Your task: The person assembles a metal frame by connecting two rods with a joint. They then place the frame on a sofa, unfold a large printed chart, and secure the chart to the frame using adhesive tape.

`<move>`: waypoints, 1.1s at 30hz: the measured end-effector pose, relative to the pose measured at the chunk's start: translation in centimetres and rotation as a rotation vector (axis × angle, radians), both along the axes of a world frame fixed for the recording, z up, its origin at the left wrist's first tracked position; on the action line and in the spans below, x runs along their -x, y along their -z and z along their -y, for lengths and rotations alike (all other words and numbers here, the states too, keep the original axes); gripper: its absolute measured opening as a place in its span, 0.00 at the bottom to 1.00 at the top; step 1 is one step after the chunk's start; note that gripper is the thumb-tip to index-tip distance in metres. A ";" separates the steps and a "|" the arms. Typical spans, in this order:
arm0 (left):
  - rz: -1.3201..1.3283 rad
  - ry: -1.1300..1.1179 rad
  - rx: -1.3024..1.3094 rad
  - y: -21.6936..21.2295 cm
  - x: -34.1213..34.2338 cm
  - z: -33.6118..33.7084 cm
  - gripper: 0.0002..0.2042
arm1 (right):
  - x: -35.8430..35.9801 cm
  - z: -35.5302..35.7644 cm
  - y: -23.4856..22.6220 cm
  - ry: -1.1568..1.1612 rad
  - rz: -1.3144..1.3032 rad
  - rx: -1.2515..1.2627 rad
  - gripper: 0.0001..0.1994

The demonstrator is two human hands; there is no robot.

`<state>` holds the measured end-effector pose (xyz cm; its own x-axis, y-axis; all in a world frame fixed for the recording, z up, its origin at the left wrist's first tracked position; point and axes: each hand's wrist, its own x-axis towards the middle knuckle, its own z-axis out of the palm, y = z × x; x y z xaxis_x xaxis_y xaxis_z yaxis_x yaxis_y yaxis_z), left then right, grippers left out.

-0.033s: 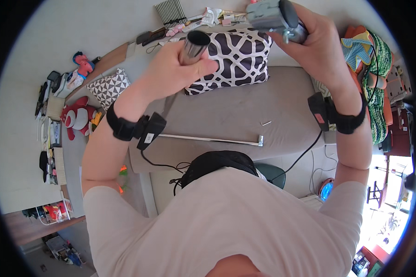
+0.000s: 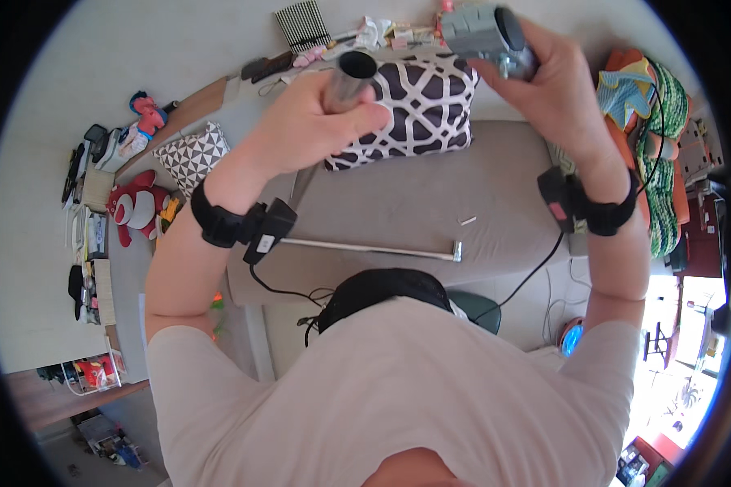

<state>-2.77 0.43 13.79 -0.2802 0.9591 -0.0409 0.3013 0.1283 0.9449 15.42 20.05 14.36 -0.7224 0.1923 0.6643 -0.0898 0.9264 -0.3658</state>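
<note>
My left hand (image 2: 304, 126) is wrapped round a shiny metal tube (image 2: 349, 88), whose dark open end tilts up toward me. Farther right, my right hand (image 2: 556, 85) grips a grey bracket-like fitting (image 2: 471, 34) with a round dark end and a small metal screw; its exact kind is unclear. The two held pieces are apart, raised above the couch (image 2: 414, 191). Below them, a long metal bar (image 2: 365, 247) with a short bent end lies along the couch's near side. A small thin whitish piece (image 2: 468, 220) rests beyond that end.
A black-and-white patterned cushion (image 2: 422, 114) leans at the couch's back; a triangle-patterned cushion (image 2: 191, 154) and a red plush toy (image 2: 136, 209) are at left. Striped green knitwork (image 2: 664, 203) hangs at right. Cables (image 2: 536, 272) run from both wrist straps.
My left hand and the tube have shifted slightly right, nearer the grey fitting. The fitting has turned or moved a little in my right hand; both grips stay closed.
</note>
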 end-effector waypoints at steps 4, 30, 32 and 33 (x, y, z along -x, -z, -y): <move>-0.150 0.063 -0.098 -0.7 -0.9 0.1 0.12 | 1.1 -0.5 2.5 -0.001 0.086 0.237 0.15; -0.896 -0.975 0.055 4.4 -2.7 20.9 0.19 | 2.1 6.2 61.3 0.042 1.360 0.244 0.14; -0.958 -0.948 0.111 5.9 -3.4 22.1 0.21 | 1.7 5.9 63.2 0.041 1.291 0.263 0.15; -0.953 -0.908 0.148 6.4 -3.8 22.7 0.22 | 1.5 5.7 63.7 0.050 1.292 0.347 0.16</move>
<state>1.01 -22.30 7.44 -0.7930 0.4205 0.4409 0.5878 0.7184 0.3720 13.91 14.31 -49.37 -0.7784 0.2555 -0.5734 0.5278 0.7610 -0.3773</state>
